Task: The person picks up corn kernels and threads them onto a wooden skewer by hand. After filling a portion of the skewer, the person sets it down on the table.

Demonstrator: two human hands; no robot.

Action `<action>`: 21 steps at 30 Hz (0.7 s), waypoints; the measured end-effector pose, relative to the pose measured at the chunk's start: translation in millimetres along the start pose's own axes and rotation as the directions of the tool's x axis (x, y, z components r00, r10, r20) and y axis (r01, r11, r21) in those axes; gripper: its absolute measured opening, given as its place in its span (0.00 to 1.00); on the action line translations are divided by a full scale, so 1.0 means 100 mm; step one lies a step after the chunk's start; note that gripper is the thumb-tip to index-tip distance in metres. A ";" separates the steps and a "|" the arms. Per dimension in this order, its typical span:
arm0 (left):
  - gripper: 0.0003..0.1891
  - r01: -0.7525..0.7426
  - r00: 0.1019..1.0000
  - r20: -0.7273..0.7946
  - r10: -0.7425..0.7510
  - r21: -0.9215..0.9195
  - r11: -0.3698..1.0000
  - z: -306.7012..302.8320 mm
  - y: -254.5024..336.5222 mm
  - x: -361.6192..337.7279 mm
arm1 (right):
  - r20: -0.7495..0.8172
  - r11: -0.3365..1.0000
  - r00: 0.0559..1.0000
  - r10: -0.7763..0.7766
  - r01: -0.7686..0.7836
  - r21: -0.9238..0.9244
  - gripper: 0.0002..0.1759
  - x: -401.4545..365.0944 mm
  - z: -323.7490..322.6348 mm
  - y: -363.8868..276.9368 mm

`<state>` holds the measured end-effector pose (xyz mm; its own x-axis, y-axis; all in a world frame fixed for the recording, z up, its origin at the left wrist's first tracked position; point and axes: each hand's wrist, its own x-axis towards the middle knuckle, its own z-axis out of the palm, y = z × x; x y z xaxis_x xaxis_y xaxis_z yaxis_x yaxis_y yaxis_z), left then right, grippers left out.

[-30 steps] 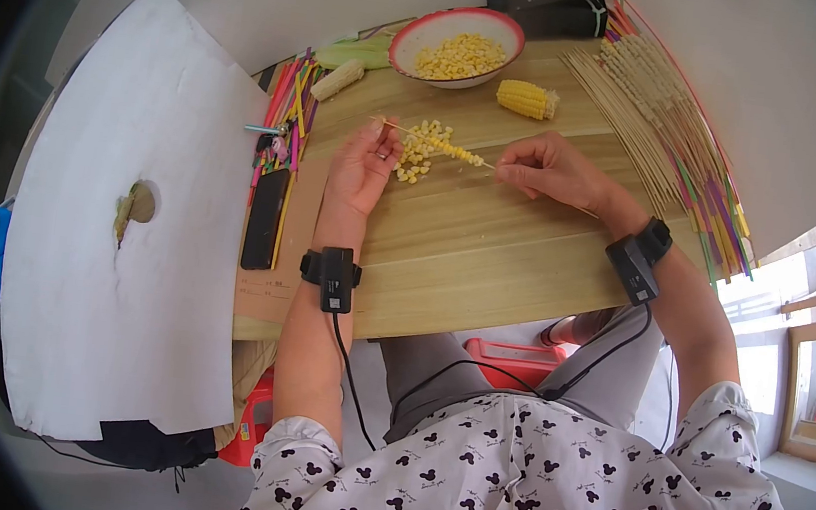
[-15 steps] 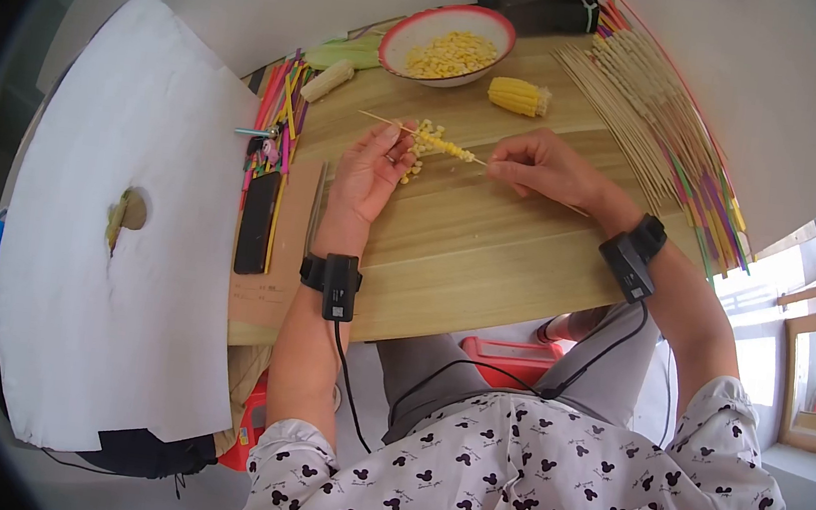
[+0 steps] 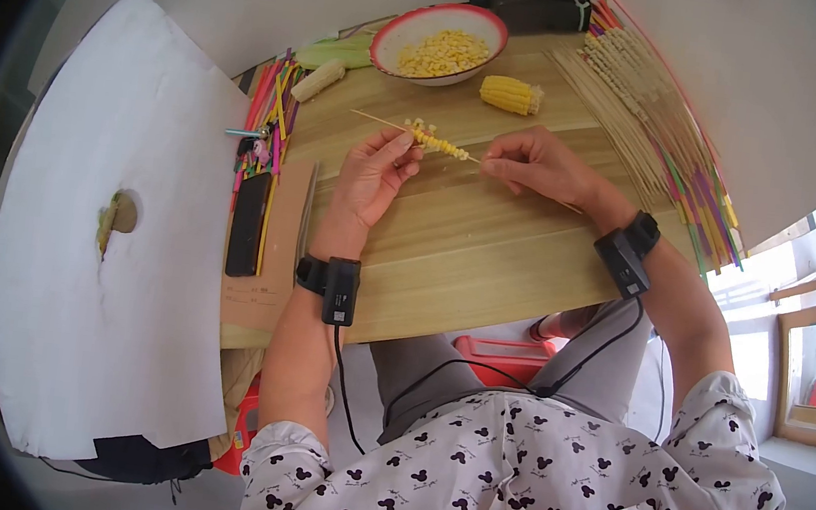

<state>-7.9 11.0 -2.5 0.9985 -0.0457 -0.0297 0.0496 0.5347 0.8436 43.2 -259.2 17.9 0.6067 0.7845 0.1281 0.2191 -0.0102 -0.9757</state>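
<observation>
A thin wooden skewer [image 3: 375,118] slants across the table between my hands, with a row of yellow corn kernels [image 3: 444,145] threaded on its middle. My left hand [image 3: 379,169] pinches it at the upper left end of the row, thumb against the fingers. On the other side of the row, my right hand [image 3: 537,164] grips the bare stick between thumb and fingers, its tail sticking out toward my wrist. Loose kernels [image 3: 417,125] lie just behind the row, partly hidden by my left fingers and the skewer.
A red-rimmed bowl [image 3: 383,54] of kernels stands at the back. Beside it are a partly stripped corn cob [image 3: 510,94], a bare cob [image 3: 318,82] and husks [image 3: 343,50]. Many sticks [image 3: 636,110] lie at right; colored sticks [image 3: 282,105] and a black phone-like slab [image 3: 247,225] at left.
My left fingers have closed in on the end of the kernel row, covering some loose kernels. My right hand keeps its pinch on the skewer. The whole view has shifted slightly.
</observation>
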 end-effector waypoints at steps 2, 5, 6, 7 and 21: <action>0.07 0.002 1.000 -0.011 -0.002 0.013 1.000 0.04 0.00 0.00 | -0.003 1.000 1.000 0.000 0.000 -0.005 0.11 0.00 0.00 -0.01; 0.08 0.003 1.000 -0.017 -0.003 -0.009 1.000 0.08 -0.01 -0.01 | -0.014 0.999 1.000 0.026 -0.027 -0.028 0.11 0.00 0.00 0.00; 0.08 -0.011 1.000 -0.023 0.011 0.003 1.000 0.08 -0.01 -0.01 | -0.017 0.999 0.999 0.028 -0.028 -0.020 0.11 0.00 -0.01 0.00; 0.08 -0.023 0.999 -0.030 0.024 0.015 1.000 0.09 -0.02 -0.01 | -0.019 1.000 0.999 0.029 -0.029 -0.011 0.12 0.01 -0.02 0.01; 0.06 -0.163 0.980 -0.073 0.186 0.243 0.956 0.19 0.00 0.00 | -0.128 1.000 0.992 -0.003 0.000 -0.021 0.12 0.05 -0.12 0.14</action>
<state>-8.8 -5.0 7.8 0.9893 0.1162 0.0884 -0.1211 0.3142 0.9416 58.3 -262.5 6.9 0.6993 0.6984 0.1526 0.2349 -0.0230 -0.9717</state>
